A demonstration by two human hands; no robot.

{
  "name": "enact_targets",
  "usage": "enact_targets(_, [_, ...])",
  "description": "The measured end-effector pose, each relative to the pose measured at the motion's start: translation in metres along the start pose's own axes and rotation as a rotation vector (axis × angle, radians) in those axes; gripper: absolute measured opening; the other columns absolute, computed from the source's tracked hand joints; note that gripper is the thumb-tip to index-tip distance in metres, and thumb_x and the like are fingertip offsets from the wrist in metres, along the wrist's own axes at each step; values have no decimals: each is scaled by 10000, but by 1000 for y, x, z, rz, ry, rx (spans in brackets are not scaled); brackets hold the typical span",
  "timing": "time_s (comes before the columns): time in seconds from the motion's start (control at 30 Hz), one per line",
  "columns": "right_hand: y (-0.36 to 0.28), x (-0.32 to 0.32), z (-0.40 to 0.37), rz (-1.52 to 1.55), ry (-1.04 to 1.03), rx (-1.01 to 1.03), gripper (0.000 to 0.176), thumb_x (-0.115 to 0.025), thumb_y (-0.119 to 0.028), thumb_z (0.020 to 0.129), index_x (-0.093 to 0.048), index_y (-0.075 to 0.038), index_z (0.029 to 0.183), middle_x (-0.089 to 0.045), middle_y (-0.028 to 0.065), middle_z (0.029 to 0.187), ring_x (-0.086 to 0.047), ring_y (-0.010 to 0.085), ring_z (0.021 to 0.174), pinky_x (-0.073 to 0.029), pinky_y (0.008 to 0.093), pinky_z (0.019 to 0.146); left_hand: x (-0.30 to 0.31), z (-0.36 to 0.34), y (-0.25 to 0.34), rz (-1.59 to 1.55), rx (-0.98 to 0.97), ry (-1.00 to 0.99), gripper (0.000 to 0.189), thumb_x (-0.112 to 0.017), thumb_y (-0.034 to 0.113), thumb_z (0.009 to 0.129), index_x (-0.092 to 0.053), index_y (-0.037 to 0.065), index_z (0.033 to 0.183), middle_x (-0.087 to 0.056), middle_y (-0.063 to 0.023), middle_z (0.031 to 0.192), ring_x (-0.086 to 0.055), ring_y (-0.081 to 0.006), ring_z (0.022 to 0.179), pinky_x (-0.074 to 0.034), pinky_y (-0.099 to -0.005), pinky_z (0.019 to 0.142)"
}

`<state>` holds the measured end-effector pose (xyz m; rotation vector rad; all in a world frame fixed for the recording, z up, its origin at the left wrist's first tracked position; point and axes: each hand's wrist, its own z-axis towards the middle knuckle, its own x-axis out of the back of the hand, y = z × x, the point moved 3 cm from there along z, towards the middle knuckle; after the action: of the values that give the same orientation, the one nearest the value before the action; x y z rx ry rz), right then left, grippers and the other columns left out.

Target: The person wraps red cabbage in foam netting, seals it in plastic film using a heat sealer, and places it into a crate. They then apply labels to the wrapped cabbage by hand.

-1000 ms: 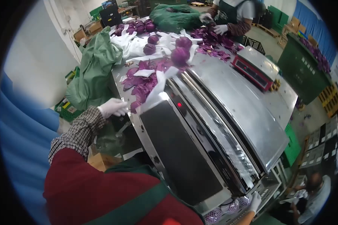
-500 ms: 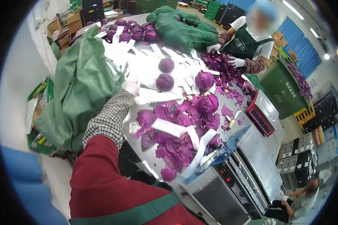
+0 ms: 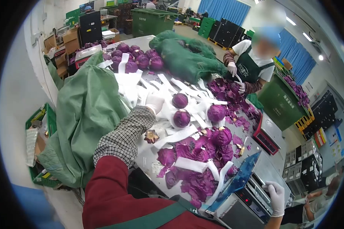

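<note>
Wht strips (image 3: 180, 136); grn bin (image 3: 279, 111) txt illeg.

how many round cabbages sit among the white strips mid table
3: far cabbage right of the left hand, near cabbage just below, third cabbage further right; others may be hidden.

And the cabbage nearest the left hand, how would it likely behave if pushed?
The cabbage looks nearly round, so it would probably roll. The loose white strips around it might slow it. Its compact, closed head suggests it is firm, perhaps fairly heavy for its size.
</note>
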<state>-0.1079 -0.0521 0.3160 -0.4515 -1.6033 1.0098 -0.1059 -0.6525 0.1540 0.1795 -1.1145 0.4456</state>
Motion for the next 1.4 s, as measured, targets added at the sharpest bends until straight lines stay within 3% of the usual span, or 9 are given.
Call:
enact_targets(0.13, [-53,-49,32,-15,-172,69,195,-531,-68,844,-614,44,980,-653,67,840,-582,111,771,-457,242,724,65,23,-17,60,27,500,138,-547,132,731,-667,112,796,-582,-58,836,-546,-236,834,-419,-352,714])
enact_targets(0.27, [-84,-91,96,-102,-218,426,165,-529,-56,845,-615,43,945,-639,63,830,-563,110,756,-451,245,709,125,39,-42,-1054,-99,655,180,-588,48,782,-661,64,946,-616,-59,872,-571,-213,825,-457,-321,753])
enact_targets(0.53, [-141,-281,190,474,-498,291,281,-588,-76,845,-566,-1,1115,-578,68,1046,-547,120,897,-449,248,781,72,-26,97,-2186,-7,-442,193,-583,145,875,-640,24,1013,-644,-22,942,-585,-95,848,-468,-241,777])
enact_targets(0.67, [-99,-317,190,125,-242,548,195,-564,-51,856,-595,-4,1042,-591,30,999,-545,93,900,-447,234,806,39,-57,124,-2243,316,-391,275,-537,159,903,-580,-33,1094,-615,-23,886,-553,-58,785,-455,-189,661])
enact_targets(0.9, [-58,-341,198,618,-220,142,342,-544,-93,873,-471,-1,1194,-590,24,849,-515,55,706,-443,196,648,-20,-74,127,-2540,646,-208,259,-433,138,933,-496,-34,1117,-623,-117,947,-619,-170,811,-520,-278,716])
enact_targets(1.07, [-51,-328,208,364,-736,-108,391,-642,-174,808,-530,11,1134,-602,13,819,-503,78,604,-447,229,572,-15,-67,112,-2967,948,-531,233,-406,170,928,-522,-6,1027,-608,-124,926,-609,-228,875,-510,-381,810])
enact_targets(1.13, [-36,-320,226,-6,-763,-51,359,-622,-143,827,-532,32,1127,-607,67,911,-556,105,784,-471,244,701,-14,-69,112,-3209,633,-627,263,-481,146,873,-520,-22,1071,-607,-115,949,-603,-229,904,-512,-390,824])
enact_targets(1.27, [-28,-290,273,1048,-501,-139,114,-524,-39,832,-559,1,933,-601,64,840,-589,117,770,-496,260,707,-14,-102,136,-2085,414,-1274,329,-634,176,807,-574,13,1087,-571,34,724,-454,-37,514,-362,-184,459])
enact_targets(1.4, [-28,-304,273,933,-350,-169,119,-467,-26,838,-537,1,930,-584,46,823,-591,120,757,-501,248,690,-28,-67,114,-2132,558,-410,186,-510,152,889,-648,27,881,-601,-6,720,-579,-96,714,-467,-219,654])
